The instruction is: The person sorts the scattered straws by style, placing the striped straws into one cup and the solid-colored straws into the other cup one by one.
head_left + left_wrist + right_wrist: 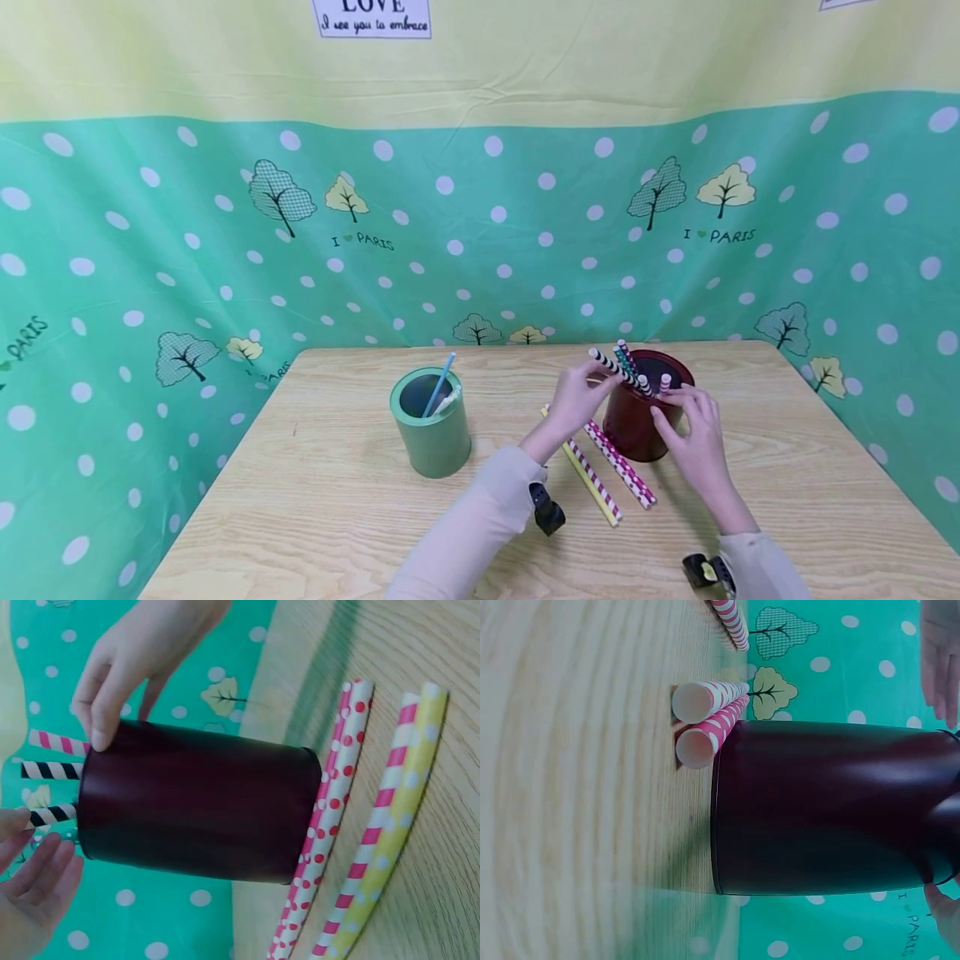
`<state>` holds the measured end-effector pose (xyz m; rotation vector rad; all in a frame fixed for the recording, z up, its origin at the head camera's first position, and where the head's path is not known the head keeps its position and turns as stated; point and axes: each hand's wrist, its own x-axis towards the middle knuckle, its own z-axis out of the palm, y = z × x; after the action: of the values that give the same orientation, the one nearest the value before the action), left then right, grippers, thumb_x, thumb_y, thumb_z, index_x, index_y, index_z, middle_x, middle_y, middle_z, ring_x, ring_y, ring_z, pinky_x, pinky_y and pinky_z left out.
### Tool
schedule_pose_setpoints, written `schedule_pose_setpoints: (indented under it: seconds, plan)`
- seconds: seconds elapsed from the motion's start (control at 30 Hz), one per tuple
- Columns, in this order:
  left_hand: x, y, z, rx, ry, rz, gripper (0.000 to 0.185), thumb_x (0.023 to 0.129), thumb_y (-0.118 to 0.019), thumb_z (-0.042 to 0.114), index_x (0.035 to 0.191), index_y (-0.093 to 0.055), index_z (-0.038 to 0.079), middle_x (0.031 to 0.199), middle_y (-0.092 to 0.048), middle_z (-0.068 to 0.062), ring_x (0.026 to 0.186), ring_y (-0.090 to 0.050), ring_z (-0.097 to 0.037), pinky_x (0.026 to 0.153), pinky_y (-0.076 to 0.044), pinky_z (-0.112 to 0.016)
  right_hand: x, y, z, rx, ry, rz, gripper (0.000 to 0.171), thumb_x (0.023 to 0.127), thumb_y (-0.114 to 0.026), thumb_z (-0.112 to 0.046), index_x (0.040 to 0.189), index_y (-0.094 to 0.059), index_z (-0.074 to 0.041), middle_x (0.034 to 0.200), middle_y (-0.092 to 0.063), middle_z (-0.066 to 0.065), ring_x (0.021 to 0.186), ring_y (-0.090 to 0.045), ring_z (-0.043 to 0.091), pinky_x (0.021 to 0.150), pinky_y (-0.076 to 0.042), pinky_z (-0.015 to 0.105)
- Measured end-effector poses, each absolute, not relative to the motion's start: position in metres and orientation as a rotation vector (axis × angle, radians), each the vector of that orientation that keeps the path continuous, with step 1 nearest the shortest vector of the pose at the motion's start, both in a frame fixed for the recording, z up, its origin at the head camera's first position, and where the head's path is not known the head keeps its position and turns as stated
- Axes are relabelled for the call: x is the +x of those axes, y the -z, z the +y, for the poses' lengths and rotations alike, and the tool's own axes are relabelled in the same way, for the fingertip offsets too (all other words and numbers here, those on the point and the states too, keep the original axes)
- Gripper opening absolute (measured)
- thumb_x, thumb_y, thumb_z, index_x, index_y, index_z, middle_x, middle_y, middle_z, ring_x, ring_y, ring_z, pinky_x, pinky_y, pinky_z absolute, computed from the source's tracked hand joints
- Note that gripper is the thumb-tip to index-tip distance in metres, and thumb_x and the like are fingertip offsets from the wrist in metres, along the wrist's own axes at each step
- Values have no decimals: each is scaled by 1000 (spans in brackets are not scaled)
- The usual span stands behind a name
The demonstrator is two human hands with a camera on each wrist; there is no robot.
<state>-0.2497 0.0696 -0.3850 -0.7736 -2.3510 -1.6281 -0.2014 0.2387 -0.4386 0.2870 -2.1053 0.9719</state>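
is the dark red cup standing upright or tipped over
Upright: the dark red cup stands on its base on the table, its mouth up with straws sticking out.

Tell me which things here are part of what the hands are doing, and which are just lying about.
In use: left hand pinching black-and-white striped straw; right hand on dark red cup.

Lying about: green cup with blue straw; pink and yellow straws on table.
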Motion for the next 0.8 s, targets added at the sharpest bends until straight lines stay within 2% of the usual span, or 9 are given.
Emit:
schedule_pose_setpoints:
  seconds: [0.3, 0.47, 0.8]
  plan:
    - [-249, 397, 68, -773, 1654, -2380, 23, 84, -59, 14, 104, -62, 3, 95, -63, -7, 81, -59, -9, 69, -46, -12, -200, 438, 238, 261, -977, -2137, 19, 72, -66, 3, 89, -59, 4, 103, -50, 21, 104, -37, 37, 87, -27, 47]
    - [-246, 407, 60, -748, 1672, -2429, 22, 85, -58, 16, 103, -62, 4, 95, -63, -7, 81, -58, -8, 69, -46, -13, -199, 437, 238, 235, -1000, -2156, 18, 74, -65, 0, 91, -59, 3, 104, -49, 21, 108, -35, 38, 89, -27, 54]
    - [-241, 424, 41, -787, 1655, -2521, 18, 84, -58, 14, 100, -62, 6, 94, -64, -5, 78, -57, -7, 69, -45, -15, -200, 438, 238, 227, -1006, -2175, 18, 75, -65, -1, 92, -59, 2, 106, -49, 20, 110, -34, 38, 89, -27, 55]
